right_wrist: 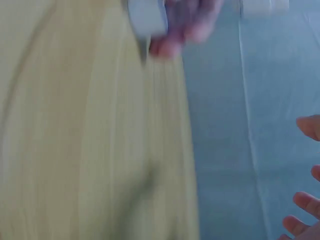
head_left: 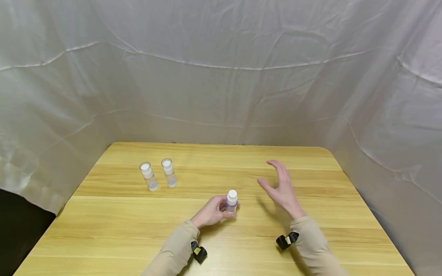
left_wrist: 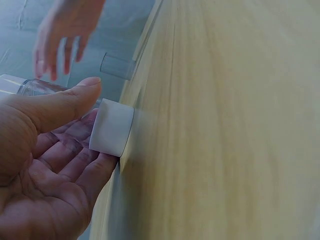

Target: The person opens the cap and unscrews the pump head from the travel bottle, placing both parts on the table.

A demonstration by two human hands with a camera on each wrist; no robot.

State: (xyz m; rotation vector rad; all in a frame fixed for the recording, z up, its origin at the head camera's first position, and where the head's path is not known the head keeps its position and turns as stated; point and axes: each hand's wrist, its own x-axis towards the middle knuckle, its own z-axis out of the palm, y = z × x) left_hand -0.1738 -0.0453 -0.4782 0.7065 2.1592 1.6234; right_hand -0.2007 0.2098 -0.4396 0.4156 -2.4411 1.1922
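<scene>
In the head view my left hand (head_left: 211, 212) grips a small clear bottle with a white cap (head_left: 232, 196), which stands nearly upright close over the table. Its thumb and fingers lie on either side of the bottle. The left wrist view shows the bottle's white base (left_wrist: 112, 128) right at the wood. My right hand (head_left: 284, 192) hovers off to the right, thumb and forefinger parted, holding nothing. Beyond the bottle in the left wrist view is a clear cylinder (left_wrist: 118, 65) at the tabletop. The right wrist view has only my right fingertips (right_wrist: 306, 204) at its edge.
Two similar bottles, a left one (head_left: 149, 177) and a right one (head_left: 169, 173), stand on the far left of the wooden table (head_left: 114, 222), each with a clear rim around its white top. A grey curtain (head_left: 221, 96) hangs behind the table and along its sides.
</scene>
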